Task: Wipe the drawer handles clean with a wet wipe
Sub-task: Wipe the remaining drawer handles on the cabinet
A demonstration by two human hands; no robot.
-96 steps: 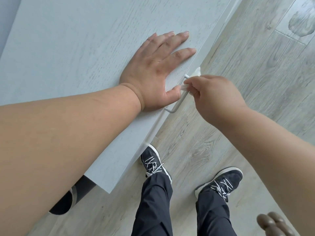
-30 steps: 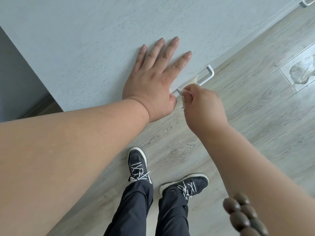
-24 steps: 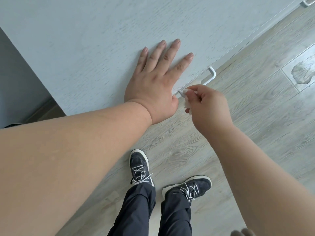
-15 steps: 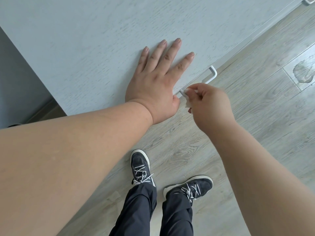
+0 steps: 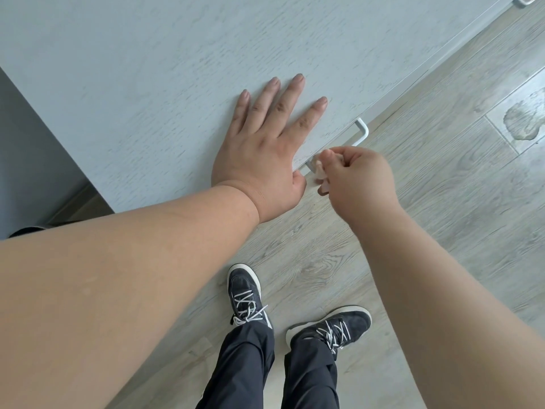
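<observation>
1. Head view, looking down: the left hand (image 5: 262,160) lies flat on the pale grey cabinet top (image 5: 165,69), palm down, its four fingers straight and spread, holding nothing.
2. Its thumb sits at the cabinet's front edge, just beside the near end of the drawer handle (image 5: 358,137).
3. The right hand (image 5: 355,178) is curled, fingers folded in toward the palm, pinching a small crumpled wet wipe (image 5: 320,169) between thumb and fingertips.
4. That wipe is whitish-pink and bunched; it presses against the near end of the handle, where the bar meets the drawer front. A little of it sticks out below the fingers.
5. The handle is a slim white bar with a rounded corner, standing off the cabinet's front edge. Its far end is bare; its near end is hidden by the wipe and the right hand.
6. A second handle (image 5: 523,0) shows partly at the top right corner, well apart from both hands.
7. Below are grey wood-grain floor boards (image 5: 427,202), dark trousers and two dark laced shoes (image 5: 246,293).
</observation>
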